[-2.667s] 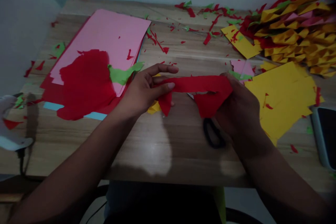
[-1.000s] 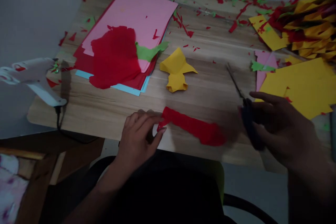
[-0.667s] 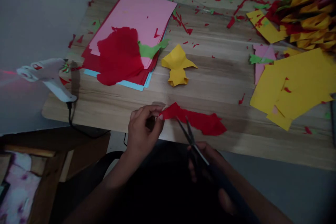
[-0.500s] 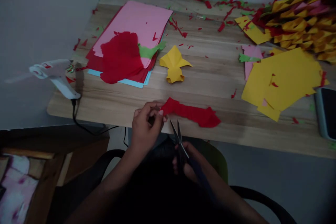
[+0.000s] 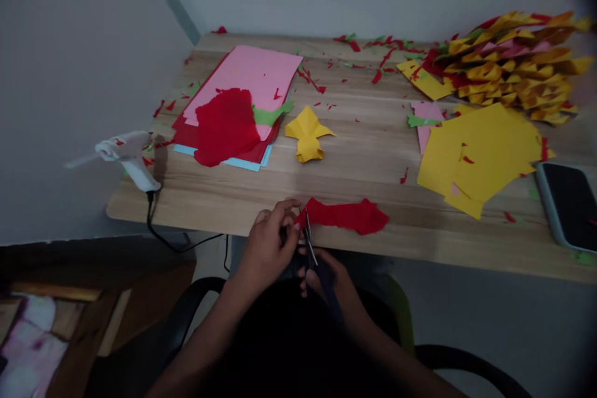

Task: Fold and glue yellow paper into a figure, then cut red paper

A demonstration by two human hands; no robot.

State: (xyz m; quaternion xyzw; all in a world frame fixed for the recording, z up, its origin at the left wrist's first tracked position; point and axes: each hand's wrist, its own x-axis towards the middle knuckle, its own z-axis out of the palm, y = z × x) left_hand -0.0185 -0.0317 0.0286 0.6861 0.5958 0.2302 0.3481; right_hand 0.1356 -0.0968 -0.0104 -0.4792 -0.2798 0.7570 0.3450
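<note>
My left hand pinches the left end of a strip of red crepe paper just above the table's front edge. The rest of the strip stretches to the right over the wood. In my right hand are scissors with dark handles, pointing up and away from me. Their blades lie at the red paper, close beside my left fingertips; whether they have cut into it I cannot tell. Beyond my hands a folded yellow paper flower lies on the table.
Left stands a white glue gun with its cord over the edge. Pink sheets lie under a red crepe piece. Right are yellow paper pieces, a phone and a heap of folded yellow paper. Red and green scraps are scattered about.
My right hand has brought the scissors up and left, from just below the strip to its pinched end. The blades are closer together now. The camera view has tilted upward.
</note>
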